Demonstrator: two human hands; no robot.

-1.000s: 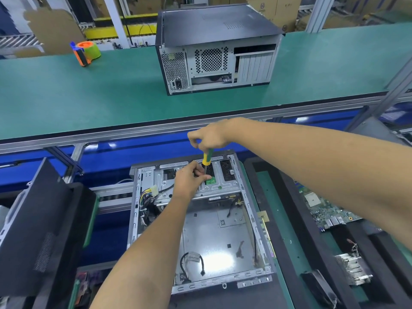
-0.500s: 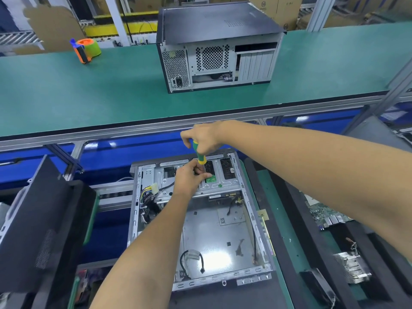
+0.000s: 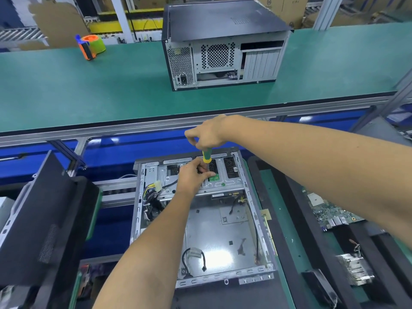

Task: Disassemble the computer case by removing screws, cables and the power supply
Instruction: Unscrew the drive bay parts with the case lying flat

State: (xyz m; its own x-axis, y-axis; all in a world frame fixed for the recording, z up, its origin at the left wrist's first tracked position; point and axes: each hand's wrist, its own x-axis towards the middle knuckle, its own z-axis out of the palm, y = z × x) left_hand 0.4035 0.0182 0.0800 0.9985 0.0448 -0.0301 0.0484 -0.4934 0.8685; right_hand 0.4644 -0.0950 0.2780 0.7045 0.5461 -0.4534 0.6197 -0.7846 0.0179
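An open silver computer case lies flat in front of me, its floor bare apart from a few loose cables. A wire bundle sits at its left inner wall. My right hand grips the top of a green and yellow screwdriver that stands upright over the drive bracket at the case's far end. My left hand pinches the screwdriver's shaft low down by the bracket. The tip and the screw are hidden behind my fingers.
A closed black computer case stands on the green bench beyond. An orange and green tape dispenser sits far left. A black panel leans at left. A motherboard and a heatsink lie at right.
My right hand has shifted a little on the screwdriver handle, turning it. The left hand stays at the shaft by the bracket.
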